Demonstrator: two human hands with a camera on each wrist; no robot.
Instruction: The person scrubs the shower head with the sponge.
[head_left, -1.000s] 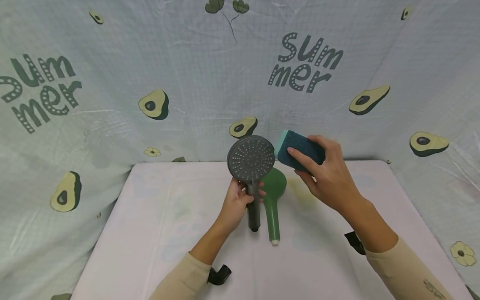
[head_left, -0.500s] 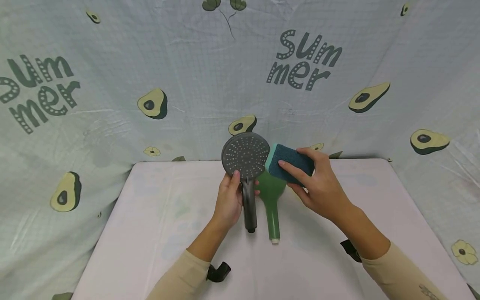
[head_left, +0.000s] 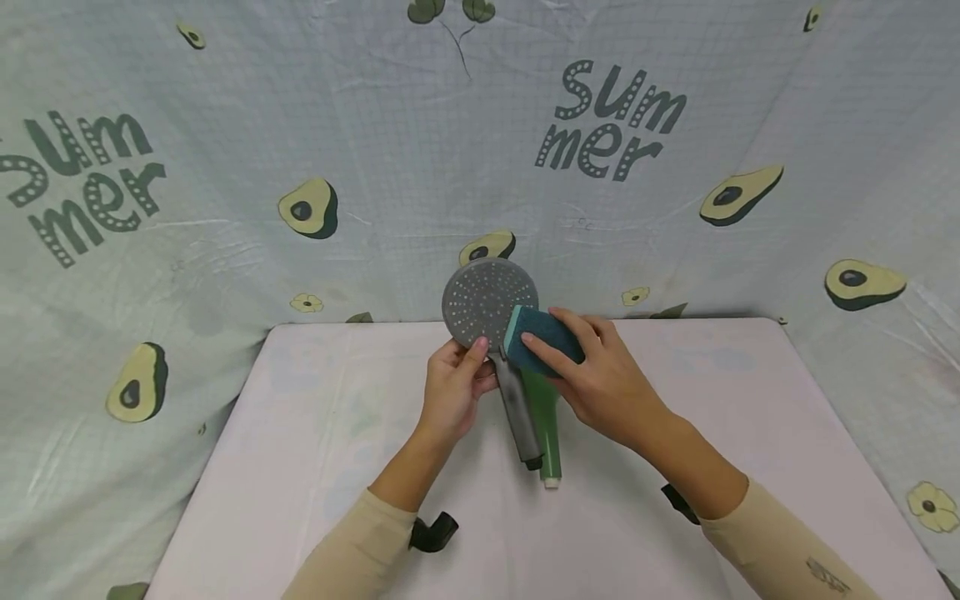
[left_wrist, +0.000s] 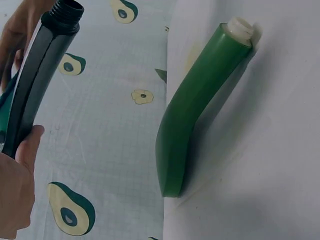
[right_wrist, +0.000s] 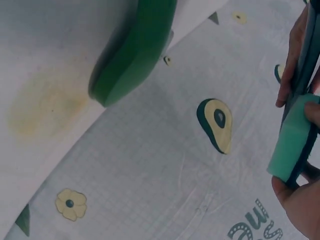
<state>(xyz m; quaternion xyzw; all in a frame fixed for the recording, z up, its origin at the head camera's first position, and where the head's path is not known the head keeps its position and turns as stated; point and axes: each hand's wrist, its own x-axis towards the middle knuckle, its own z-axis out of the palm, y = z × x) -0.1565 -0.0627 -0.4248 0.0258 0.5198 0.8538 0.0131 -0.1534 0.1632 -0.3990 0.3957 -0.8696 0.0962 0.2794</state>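
Observation:
My left hand [head_left: 452, 392] holds a dark grey shower head [head_left: 487, 302] just below its round nozzle face, the face turned toward the head camera. Its handle slants down to the right and ends in a black threaded tip, seen close in the left wrist view. My right hand [head_left: 611, 379] grips a sponge [head_left: 547, 340], teal foam with a dark blue scouring side. The sponge's foam side is right at the lower right of the nozzle face and the neck. A green shower head [left_wrist: 192, 115] lies on the table behind the grey one, its head partly hidden by the sponge.
The table [head_left: 337, 467] has a pale pink-white cover. A cloth [head_left: 375, 167] printed with avocados and "summer" hangs around its back and sides. A black angled piece [head_left: 435, 532] shows beside the left sleeve, and another black piece [head_left: 681, 503] by the right forearm.
My right hand has brought the sponge left and down, from beside the nozzle face to its lower right edge. The grey shower head has tilted, its handle end swinging right.

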